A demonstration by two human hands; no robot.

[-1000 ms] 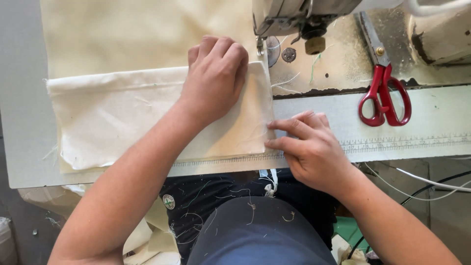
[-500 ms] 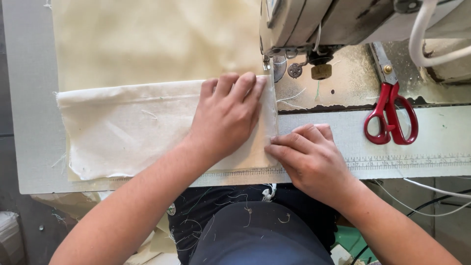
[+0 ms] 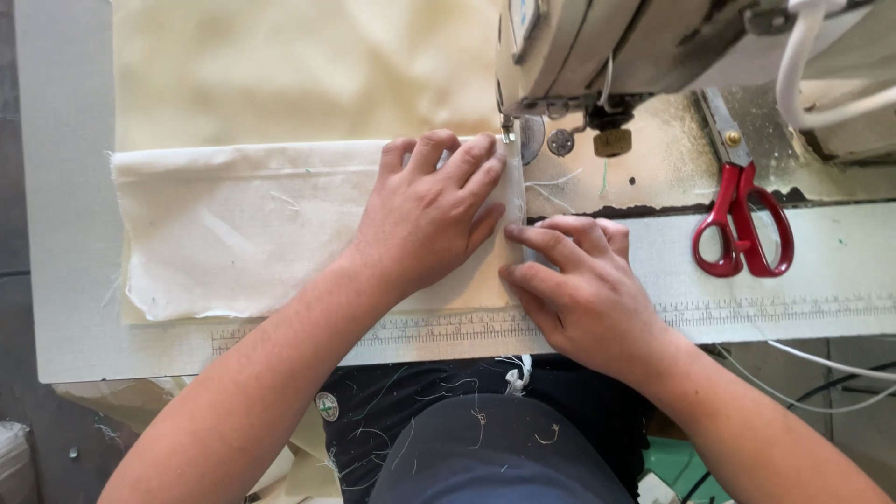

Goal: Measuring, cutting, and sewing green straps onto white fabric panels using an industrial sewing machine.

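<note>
A folded piece of cream cloth lies flat on the grey sewing table. My left hand presses flat on the cloth's right part, fingers spread toward the needle and presser foot of the sewing machine. My right hand rests at the cloth's right edge, its fingertips pinching or pushing the hem just in front of the needle. Both hands touch each other at the fingers.
Red-handled scissors lie on the machine bed to the right. A larger yellowish cloth spreads at the back. A printed ruler strip runs along the table's front edge. White cables hang at the right. My thread-covered lap is below.
The view has shifted so the cloth and hands sit lower and more to the right. My left hand has slid a little nearer the needle; my right hand stays at the hem.
</note>
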